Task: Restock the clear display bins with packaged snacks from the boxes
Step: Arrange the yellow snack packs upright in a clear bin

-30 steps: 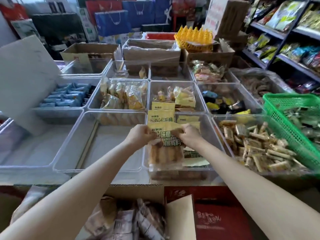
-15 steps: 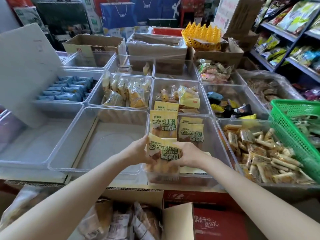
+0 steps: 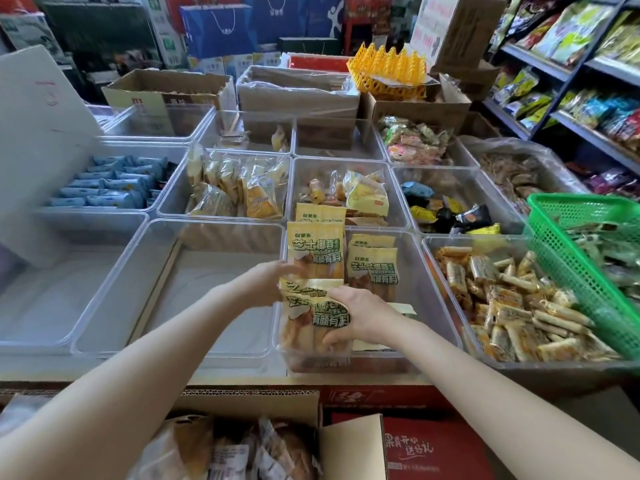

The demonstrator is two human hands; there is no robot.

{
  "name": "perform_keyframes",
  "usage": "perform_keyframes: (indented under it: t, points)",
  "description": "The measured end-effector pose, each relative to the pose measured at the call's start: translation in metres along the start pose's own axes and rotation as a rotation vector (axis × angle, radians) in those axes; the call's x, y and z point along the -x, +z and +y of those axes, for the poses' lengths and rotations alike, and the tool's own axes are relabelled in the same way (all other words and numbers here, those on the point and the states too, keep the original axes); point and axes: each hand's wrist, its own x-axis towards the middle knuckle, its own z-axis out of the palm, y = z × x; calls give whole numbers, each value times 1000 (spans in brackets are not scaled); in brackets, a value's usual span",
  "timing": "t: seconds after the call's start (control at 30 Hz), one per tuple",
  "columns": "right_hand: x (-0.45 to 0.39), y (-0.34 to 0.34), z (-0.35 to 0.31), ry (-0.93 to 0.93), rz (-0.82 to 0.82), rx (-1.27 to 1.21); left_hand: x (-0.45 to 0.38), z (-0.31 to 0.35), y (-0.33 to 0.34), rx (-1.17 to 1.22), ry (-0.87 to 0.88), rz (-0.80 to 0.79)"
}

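Snack packet (image 3: 313,308) sits gripped between both my hands, left hand (image 3: 266,284) and right hand (image 3: 360,315), at the near-left corner of the clear bin (image 3: 436,306), long axis standing upright, right hand nearer.

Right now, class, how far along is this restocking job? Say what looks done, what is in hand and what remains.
Done: several yellow packs already stand in the near middle bin. In hand: the left hand and right hand hold another yellow pack at that bin's front. Left: the neighbouring clear bin holds no snacks, and the open box below is full of packets.
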Motion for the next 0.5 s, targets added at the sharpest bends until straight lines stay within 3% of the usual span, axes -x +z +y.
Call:
perform_keyframes:
  t: [0.13, 0.27, 0.37, 0.5]
  points:
    - [-2, 1, 3, 9, -5, -9, -15, -2, 7, -92, -41, 45]
    - [-2, 1, -1, 16, 4, 29, -28, -1, -3, 144, -101, 163]
    - [-3, 2, -10, 9, 54, 167, -40, 8, -17, 248, -137, 248]
    - [-10, 26, -25, 5, 52, 376, -39, 14, -15, 207, -127, 250]
